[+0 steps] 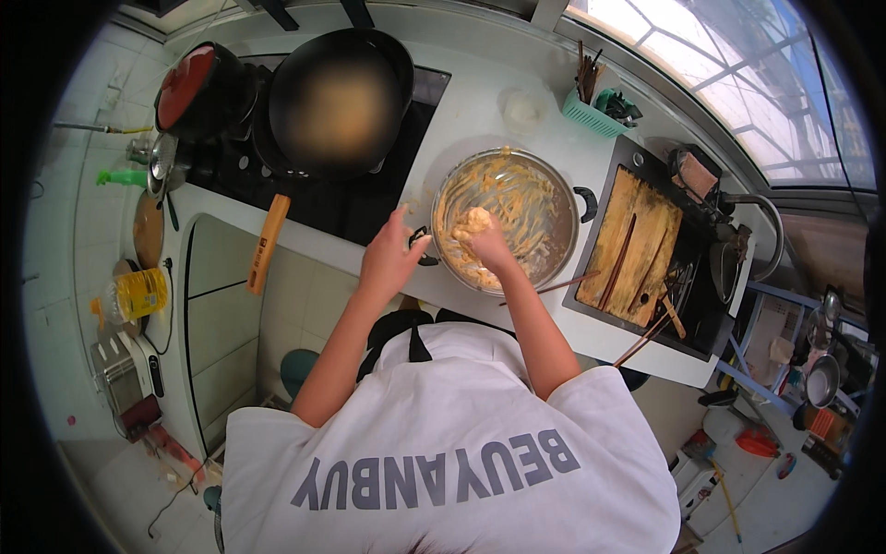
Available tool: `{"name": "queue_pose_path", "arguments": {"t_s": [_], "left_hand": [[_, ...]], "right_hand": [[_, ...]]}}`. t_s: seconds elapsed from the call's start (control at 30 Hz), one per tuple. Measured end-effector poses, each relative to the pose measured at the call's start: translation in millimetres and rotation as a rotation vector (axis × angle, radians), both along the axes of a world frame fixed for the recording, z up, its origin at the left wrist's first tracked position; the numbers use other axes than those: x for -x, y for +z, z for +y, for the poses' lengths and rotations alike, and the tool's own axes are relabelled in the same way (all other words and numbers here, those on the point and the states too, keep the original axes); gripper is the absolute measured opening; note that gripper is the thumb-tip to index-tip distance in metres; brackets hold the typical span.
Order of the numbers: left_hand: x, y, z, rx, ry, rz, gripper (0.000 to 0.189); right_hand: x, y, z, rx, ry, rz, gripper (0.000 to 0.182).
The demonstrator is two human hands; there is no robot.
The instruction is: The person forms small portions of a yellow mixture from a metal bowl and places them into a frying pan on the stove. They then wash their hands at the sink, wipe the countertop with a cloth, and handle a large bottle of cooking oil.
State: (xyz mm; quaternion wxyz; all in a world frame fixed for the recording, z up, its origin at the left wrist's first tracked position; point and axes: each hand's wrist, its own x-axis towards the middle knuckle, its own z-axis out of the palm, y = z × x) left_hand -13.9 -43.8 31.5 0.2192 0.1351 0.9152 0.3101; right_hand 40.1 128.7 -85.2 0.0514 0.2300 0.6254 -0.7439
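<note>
A wide metal pot (564,256) stands on the counter before me, its inside smeared with a sticky yellowish paste (516,176). My right hand (490,248) reaches into its near-left part, fingers closed round a lump of the paste (476,221). At the pot's left side is my left hand (389,257), its thumb and fingers apart beside the black side handle (428,260). The thumb overlaps that handle; whether it presses on it I cannot tell. A second black handle (587,204) sticks out on the pot's right.
At the left, a black wok (284,152) with a wooden handle (268,246) sits on the cooktop (332,211); its tan contents are blurred. A red-lidded pot (187,90) stands beyond. Right of my pot, a wooden board (626,235) with chopsticks (618,263) lies over the sink (699,270).
</note>
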Motion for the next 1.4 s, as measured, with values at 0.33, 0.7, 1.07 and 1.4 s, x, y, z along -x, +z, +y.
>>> {"name": "queue_pose_path", "arguments": {"t_s": [0.33, 0.7, 1.07, 1.4], "left_hand": [[-2, 29, 49, -0.299, -0.249, 0.086, 0.053], [-13, 26, 56, -0.404, -0.203, 0.148, 0.028], [-18, 22, 60, -0.478, -0.172, 0.073, 0.020], [-25, 25, 60, -0.488, -0.214, -0.082, 0.021]], "right_hand": [[-4, 66, 1, -0.471, 0.108, 0.376, 0.010], [-10, 69, -7, -0.528, 0.057, 0.312, 0.007], [-15, 54, -15, -0.445, -0.022, 0.293, 0.010], [-28, -15, -19, -0.066, -0.170, 0.340, 0.012]]}}
